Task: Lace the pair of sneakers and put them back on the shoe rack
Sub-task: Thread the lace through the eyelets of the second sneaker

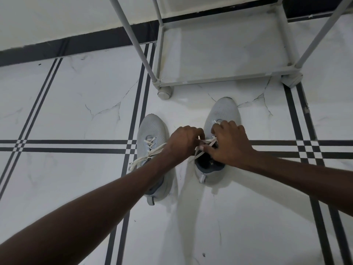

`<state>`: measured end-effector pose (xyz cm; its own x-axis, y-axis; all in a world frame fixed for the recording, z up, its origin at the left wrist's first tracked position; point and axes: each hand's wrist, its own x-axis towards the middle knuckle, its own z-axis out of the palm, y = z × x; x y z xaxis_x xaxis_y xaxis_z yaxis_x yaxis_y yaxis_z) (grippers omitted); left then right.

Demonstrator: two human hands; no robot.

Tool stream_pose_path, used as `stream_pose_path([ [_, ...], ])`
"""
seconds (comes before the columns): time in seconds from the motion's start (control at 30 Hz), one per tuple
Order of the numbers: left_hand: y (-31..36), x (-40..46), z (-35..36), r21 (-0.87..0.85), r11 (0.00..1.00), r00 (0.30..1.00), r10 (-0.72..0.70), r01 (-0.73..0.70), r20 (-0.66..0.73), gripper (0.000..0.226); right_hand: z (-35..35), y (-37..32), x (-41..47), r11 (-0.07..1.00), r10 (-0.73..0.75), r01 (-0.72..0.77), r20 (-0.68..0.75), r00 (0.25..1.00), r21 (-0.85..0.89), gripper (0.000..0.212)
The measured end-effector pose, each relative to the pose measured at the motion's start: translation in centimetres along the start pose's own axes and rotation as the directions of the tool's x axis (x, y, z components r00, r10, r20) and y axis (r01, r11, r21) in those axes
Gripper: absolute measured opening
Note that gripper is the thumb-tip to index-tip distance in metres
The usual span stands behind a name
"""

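Note:
Two pale grey sneakers stand side by side on the tiled floor, toes pointing at the rack. The left sneaker (152,131) has white laces threaded through it, with loose ends trailing off to its left. Over the tongue of the right sneaker (225,109), both hands work its white lace (207,143). My left hand (181,144) pinches one strand from the left side. My right hand (231,142) holds the lace from the right, fingers curled over the eyelets. The lace crossings under the hands are hidden.
A light grey shoe rack (215,79) on small round feet stands just beyond the sneakers, its bottom shelf bare. Its slanted poles rise toward me. The floor is white marble-look tile with black stripes; a wall with a dark skirting runs behind.

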<state>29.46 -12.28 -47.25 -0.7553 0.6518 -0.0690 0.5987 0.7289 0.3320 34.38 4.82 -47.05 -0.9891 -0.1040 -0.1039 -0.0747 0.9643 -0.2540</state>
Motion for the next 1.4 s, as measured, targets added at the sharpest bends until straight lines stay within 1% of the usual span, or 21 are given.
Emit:
stream_pose_path([
  [0.07,0.3,0.3,-0.3,-0.005,0.999,0.998,-0.048,0.048,0.034,0.013,0.0,0.1,0.3,0.998,0.002,-0.003,0.008,1.0,0.063,0.055],
  [0.13,0.4,0.3,-0.7,0.024,0.998,0.996,-0.056,0.055,0.065,0.015,-0.1,0.6,0.4,0.984,-0.018,0.012,0.03,0.999,0.175,0.036],
  [0.2,0.7,0.1,-1.0,0.05,0.998,0.995,-0.054,0.05,0.089,0.018,-0.4,1.1,0.5,0.973,-0.044,0.029,0.059,0.997,0.23,0.025],
  [0.33,1.6,-0.2,-1.2,0.16,0.987,0.991,-0.025,0.004,0.128,0.025,-1.9,2.1,0.6,0.962,-0.116,0.075,0.146,0.982,0.261,0.023],
  [0.43,1.7,-0.2,-1.3,0.163,0.987,0.987,-0.012,-0.015,0.163,0.029,-3.6,2.9,1.2,0.944,-0.143,0.056,0.25,0.958,0.325,0.017],
  [0.5,1.6,-0.3,-1.2,0.148,0.989,0.987,-0.006,-0.017,0.16,0.022,-3.9,3.5,1.5,0.937,-0.141,0.049,0.249,0.958,0.345,0.016],
  [0.57,1.6,-0.4,-0.8,0.145,0.989,0.992,0.014,-0.033,0.127,0.017,-3.7,3.8,1.5,0.945,-0.124,0.046,0.224,0.967,0.324,0.018],
  [0.67,1.6,-0.3,-0.3,0.145,0.988,0.996,0.039,-0.051,0.085,0.033,-3.3,3.8,1.2,0.979,-0.11,0.07,0.215,0.97,0.189,0.009],
  [0.73,1.5,-0.1,-0.2,0.178,0.982,0.995,0.041,-0.056,0.086,0.035,-2.8,3.8,0.9,0.984,-0.142,0.115,0.211,0.967,0.136,0.007],
  [0.8,1.4,0.1,-0.1,0.194,0.98,0.995,0.035,-0.053,0.099,0.032,-2.5,4.2,0.5,0.98,-0.147,0.11,0.23,0.962,0.166,0.008],
  [0.9,1.4,0.0,0.1,0.202,0.979,0.993,0.013,-0.037,0.115,0.032,-2.2,4.7,-0.1,0.969,-0.081,0.013,0.267,0.96,0.246,0.011],
  [0.97,1.4,0.0,0.3,0.208,0.978,0.993,0.0,-0.024,0.114,0.032,-1.8,4.3,-0.6,0.959,-0.061,-0.017,0.262,0.963,0.284,0.018],
  [1.0,1.5,-0.1,0.4,0.204,0.979,0.994,-0.004,-0.018,0.11,0.031,-1.6,4.2,-1.0,0.969,-0.054,-0.007,0.238,0.97,0.247,0.022],
  [1.03,1.5,-0.2,0.4,0.199,0.98,0.994,-0.007,-0.014,0.107,0.031,-1.3,4.2,-1.2,0.987,-0.06,0.03,0.187,0.981,0.157,0.025],
  [1.07,1.4,-0.3,0.3,0.197,0.98,0.994,-0.01,-0.012,0.106,0.031,-1.1,4.4,-1.4,0.997,-0.082,0.08,0.133,0.988,0.02,0.027],
  [1.1,1.3,-0.4,0.2,0.202,0.979,0.994,-0.009,-0.013,0.111,0.029,-1.2,4.7,-1.5,0.985,-0.119,0.131,0.106,0.987,-0.11,0.025],
  [1.13,1.2,-0.5,0.1,0.212,0.977,0.992,-0.008,-0.019,0.126,0.027,-1.2,5.1,-1.5,0.964,-0.162,0.179,0.1,0.982,-0.194,0.02],
  [1.17,1.2,-0.7,-0.1,0.223,0.974,0.989,-0.007,-0.027,0.149,0.023,-1.0,5.6,-1.4,0.946,-0.211,0.228,0.094,0.973,-0.232,0.013],
  [1.2,1.2,-0.7,-0.3,0.233,0.972,0.984,-0.007,-0.035,0.176,0.019,-0.9,6.1,-1.2,0.932,-0.256,0.271,0.089,0.962,-0.241,0.008],
  [1.3,1.1,-0.8,-0.6,0.254,0.966,0.974,-0.011,-0.048,0.227,0.016,-0.3,7.4,-0.9,0.924,-0.325,0.33,0.062,0.944,-0.195,0.014],
  [1.4,1.1,-0.8,-0.7,0.279,0.958,0.97,-0.006,-0.064,0.245,0.017,-0.3,7.6,-0.8,0.909,-0.368,0.372,0.054,0.928,-0.19,0.008],
])
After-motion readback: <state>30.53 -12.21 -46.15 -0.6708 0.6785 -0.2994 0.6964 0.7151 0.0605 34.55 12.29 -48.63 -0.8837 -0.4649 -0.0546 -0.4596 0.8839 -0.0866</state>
